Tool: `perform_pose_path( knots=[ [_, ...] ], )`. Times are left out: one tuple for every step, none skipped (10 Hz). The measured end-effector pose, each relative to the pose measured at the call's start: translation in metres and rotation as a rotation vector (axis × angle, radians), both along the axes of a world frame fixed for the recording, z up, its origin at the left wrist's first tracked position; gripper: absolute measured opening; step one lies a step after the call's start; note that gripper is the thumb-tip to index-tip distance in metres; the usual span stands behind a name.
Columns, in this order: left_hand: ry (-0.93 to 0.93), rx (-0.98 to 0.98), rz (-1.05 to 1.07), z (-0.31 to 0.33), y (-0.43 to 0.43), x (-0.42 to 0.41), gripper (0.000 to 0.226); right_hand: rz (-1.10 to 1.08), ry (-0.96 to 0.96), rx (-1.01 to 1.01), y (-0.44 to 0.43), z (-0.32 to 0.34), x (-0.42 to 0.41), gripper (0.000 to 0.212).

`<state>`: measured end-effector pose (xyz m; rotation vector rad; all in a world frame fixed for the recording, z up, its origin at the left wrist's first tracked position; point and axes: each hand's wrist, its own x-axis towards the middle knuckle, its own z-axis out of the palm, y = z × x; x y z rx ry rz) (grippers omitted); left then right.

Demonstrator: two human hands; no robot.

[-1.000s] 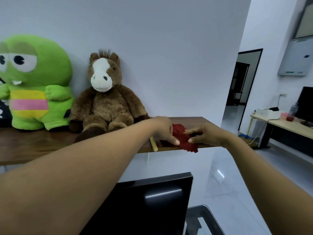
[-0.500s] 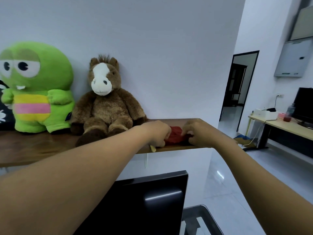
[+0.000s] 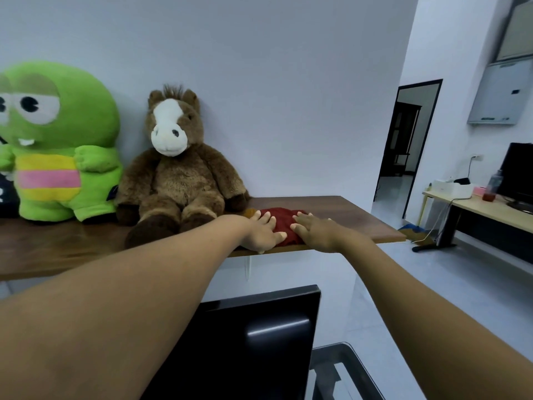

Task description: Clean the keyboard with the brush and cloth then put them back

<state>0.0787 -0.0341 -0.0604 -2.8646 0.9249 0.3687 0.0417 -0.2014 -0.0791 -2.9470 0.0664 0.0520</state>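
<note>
Fingers (image 3: 266, 219) of both our hands lie spread flat on the soft, limp dark red cloth (image 3: 284, 225) on the brown wooden shelf (image 3: 346, 223), best pinched at an edge.

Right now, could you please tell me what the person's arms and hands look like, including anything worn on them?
Both forearms are bare, with no sleeves in view. The left hand and right hand wear no gloves; no rings, watch or bracelets are visible. Fingernails look short and unpainted.
</note>
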Motion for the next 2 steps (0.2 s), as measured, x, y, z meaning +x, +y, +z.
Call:
perform_pose_path(
  knots=[
    [0.002, -0.082, 0.015, -0.004, 0.0, 0.002, 0.066, 0.0, -0.007, 0.009, 0.003, 0.002, -0.005, 0.056],
    [-0.071, -0.247, 0.027, 0.008, 0.006, 0.001, 0.072, -0.027, -0.112, 0.178, 0.004, 0.02, -0.014, 0.061]
  ],
)
